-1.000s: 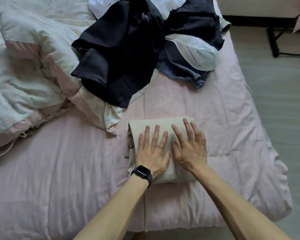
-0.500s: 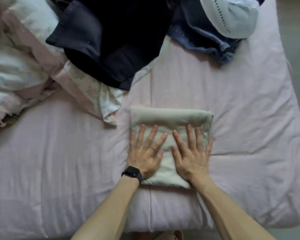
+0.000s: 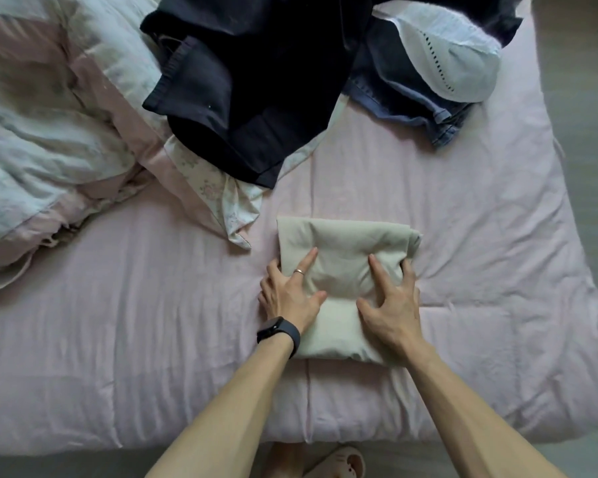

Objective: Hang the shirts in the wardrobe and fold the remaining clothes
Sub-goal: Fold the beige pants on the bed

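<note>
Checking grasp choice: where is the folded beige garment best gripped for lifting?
At its left and right edges, one hand from each side, fingers underneath: the folded beige garment is a soft flat stack and would likely unfold from one corner.

Left hand (image 3: 287,300), right hand (image 3: 392,307) slid outward, clasping beige garment (image 3: 346,241) edges.

Home bedroom, pink-sheeted bed (image 3: 463,236), rumpled duvet (image 3: 49,132), clothes pile (image 3: 256,81)

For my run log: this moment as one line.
phase: folding | left hand: grips folded beige garment | right hand: grips garment | dark clothes: unfolded, on bed
</note>
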The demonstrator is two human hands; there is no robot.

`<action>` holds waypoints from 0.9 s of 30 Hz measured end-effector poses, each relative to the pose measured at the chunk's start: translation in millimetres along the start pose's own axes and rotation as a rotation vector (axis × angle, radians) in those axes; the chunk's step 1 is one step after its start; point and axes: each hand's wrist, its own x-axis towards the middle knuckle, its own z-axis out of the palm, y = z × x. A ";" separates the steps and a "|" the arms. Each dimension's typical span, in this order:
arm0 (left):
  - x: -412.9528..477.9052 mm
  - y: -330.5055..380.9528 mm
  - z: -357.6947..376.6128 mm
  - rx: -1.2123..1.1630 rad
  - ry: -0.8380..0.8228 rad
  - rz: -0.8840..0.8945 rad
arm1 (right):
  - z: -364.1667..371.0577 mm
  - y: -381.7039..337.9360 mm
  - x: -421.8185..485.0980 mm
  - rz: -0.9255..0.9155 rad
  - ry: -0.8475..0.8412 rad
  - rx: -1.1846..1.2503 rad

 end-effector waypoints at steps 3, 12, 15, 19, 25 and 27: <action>4.9 2.4 1.4 -0.042 0.033 0.046 | 6.1 -9.6 0.1 0.007 0.020 -0.106; -9.6 18.8 0.7 0.178 0.002 0.126 | 3.9 -38.2 -16.1 -0.110 0.044 -0.343; -24.8 33.3 -29.6 0.137 0.021 0.128 | -26.2 -57.3 -24.1 -0.159 0.018 -0.311; -39.7 60.5 -111.6 0.068 0.175 0.112 | -94.4 -120.4 -20.4 -0.350 0.045 -0.246; -100.2 64.2 -256.8 -0.009 0.564 -0.057 | -170.7 -259.7 -36.3 -0.795 0.070 -0.167; -132.3 52.4 -308.2 -0.029 0.689 -0.160 | -186.6 -317.3 -54.7 -0.959 0.045 -0.132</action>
